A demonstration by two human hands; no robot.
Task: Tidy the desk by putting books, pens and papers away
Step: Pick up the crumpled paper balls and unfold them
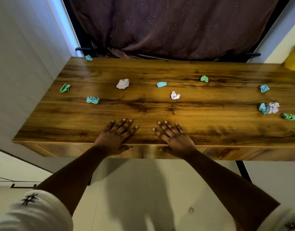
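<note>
Wooden desk (213, 129) beneath flat left hand (116, 136), right hand (174, 139).

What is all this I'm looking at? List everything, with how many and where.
desk: one, brown wood grain, across the middle of the view
blue paper balls: five, blue, scattered; one at the far left corner, one touching a white ball at the right
green paper balls: three, green, left side, centre right and near right
white paper balls: four, whitish, spread over the desk; one cut off at the right edge
bottle: one, yellow with a purple top, far right corner
curtain: one, dark brown, behind the desk
sleeves: two, white, bottom corners
left hand: flat on the desk's near edge
right hand: flat beside it
</note>
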